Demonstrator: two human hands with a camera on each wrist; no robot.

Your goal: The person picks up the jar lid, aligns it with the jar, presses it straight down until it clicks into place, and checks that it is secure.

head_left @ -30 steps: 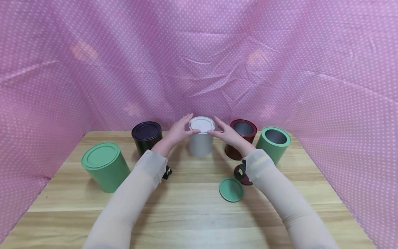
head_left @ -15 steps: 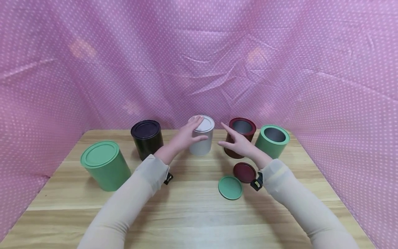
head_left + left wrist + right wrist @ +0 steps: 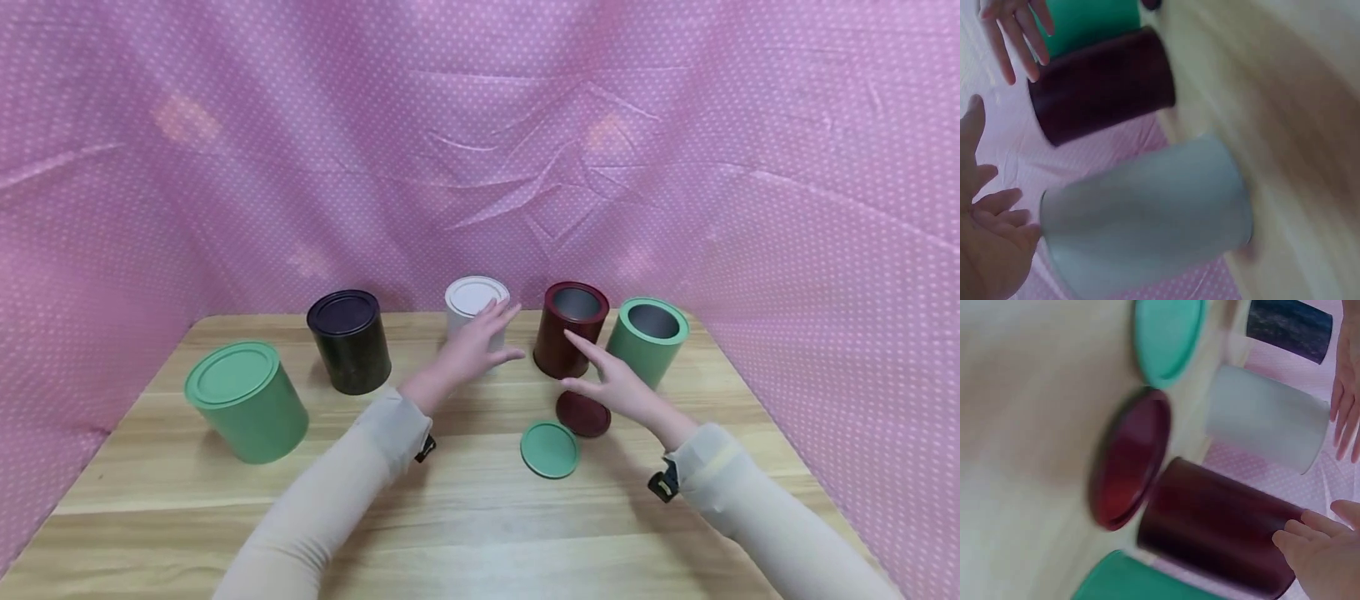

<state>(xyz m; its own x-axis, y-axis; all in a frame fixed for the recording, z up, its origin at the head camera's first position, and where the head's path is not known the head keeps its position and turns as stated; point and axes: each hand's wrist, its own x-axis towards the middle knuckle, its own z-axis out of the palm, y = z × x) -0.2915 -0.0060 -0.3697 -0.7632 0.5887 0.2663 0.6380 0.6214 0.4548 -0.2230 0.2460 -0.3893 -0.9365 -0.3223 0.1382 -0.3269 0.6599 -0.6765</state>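
Note:
A white can (image 3: 476,297) with its lid on stands at the back middle. My left hand (image 3: 468,346) is held in front of it with fingers spread, overlapping it in the head view and holding nothing. To the right, my right hand (image 3: 618,386) has its fingers extended and holds nothing, near an open dark red can (image 3: 561,350). A dark red lid (image 3: 583,414) lies on the table below that hand, with a green lid (image 3: 550,450) beside it. In the right wrist view, the fingers overlap the upper end of the red can (image 3: 1222,525).
An open green can (image 3: 647,346) stands right of the red one. On the left are a black can (image 3: 350,342) and a larger green can (image 3: 247,404), both lidded. Pink dotted cloth (image 3: 480,167) walls the wooden table (image 3: 450,517) behind and at the sides.
Both hands have left the white can's rim and moved right. The right hand has come back toward the front, past the red can, and the left trails across the white can. The cans and lids stay put.

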